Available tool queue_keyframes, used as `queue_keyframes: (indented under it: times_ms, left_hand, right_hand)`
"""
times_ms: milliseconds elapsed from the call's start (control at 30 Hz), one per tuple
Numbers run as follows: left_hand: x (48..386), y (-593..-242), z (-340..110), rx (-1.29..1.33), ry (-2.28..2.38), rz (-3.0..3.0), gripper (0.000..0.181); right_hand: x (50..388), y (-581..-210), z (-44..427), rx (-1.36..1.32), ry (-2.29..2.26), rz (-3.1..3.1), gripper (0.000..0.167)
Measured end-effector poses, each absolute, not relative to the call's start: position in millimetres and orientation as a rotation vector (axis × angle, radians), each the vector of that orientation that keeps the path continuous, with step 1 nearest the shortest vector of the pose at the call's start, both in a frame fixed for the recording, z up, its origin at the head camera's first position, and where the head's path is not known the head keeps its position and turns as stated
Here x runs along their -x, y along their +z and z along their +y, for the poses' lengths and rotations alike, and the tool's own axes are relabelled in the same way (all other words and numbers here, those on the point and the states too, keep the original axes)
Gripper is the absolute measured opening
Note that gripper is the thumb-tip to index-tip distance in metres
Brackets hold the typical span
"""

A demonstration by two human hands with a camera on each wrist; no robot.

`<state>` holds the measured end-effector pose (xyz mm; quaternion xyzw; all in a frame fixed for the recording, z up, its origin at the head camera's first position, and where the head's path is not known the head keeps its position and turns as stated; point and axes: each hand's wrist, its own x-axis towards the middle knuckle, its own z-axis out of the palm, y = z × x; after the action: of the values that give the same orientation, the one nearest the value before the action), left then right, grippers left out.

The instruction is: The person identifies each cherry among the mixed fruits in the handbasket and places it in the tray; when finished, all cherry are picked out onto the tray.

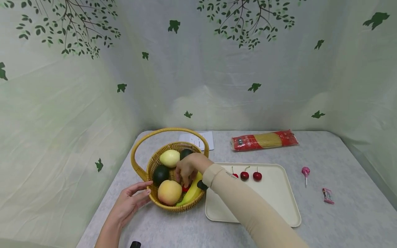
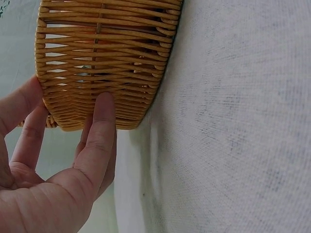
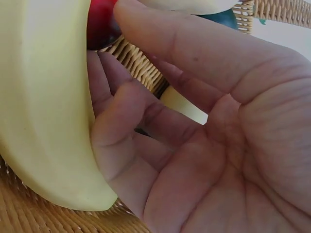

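Note:
A wicker basket (image 1: pixel 152 197) with an arched handle stands left of the middle of the table. In it lie a peach (image 1: pixel 169 192), a banana (image 1: pixel 193 191), a pale yellow lemon (image 1: pixel 170 158) and dark green avocados (image 1: pixel 160 175). My right hand (image 1: pixel 188 167) reaches down inside, its thumb and fingers pinching a red cherry (image 3: pixel 102 26) beside the banana. The hand partly covers that cherry in the head view. At the basket's left side, my left hand (image 1: pixel 131 202) touches the outer wall and rim with extended fingers (image 2: pixel 104 114).
A cream tray (image 1: pixel 270 206) with three stemmed cherries (image 1: pixel 257 176) sits right of the basket, partly under my right forearm. Behind lie a pasta packet (image 1: pixel 264 140) and a white paper (image 1: pixel 209 139). A pink lollipop (image 1: pixel 305 171) and a wrapped candy (image 1: pixel 327 196) lie at the right.

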<state>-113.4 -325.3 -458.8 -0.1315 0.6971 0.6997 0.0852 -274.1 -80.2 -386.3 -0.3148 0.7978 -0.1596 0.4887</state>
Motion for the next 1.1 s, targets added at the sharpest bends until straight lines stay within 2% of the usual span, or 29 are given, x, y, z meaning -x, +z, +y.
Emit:
queue_keyframes:
  times_ms: [600,1100]
  left_hand:
    - [112.9,-457.4,-325.8,0.374,2.104,2.068,0.037]
    - [112.7,-456.5,-324.5,0.379,2.101,2.080,0.038]
  right_hand:
    - [278.6,-391.2,-82.8,0.798,-0.316,1.948,0.013]
    - [277.0,-389.1,-81.0,0.805,-0.324,1.959,0.008]
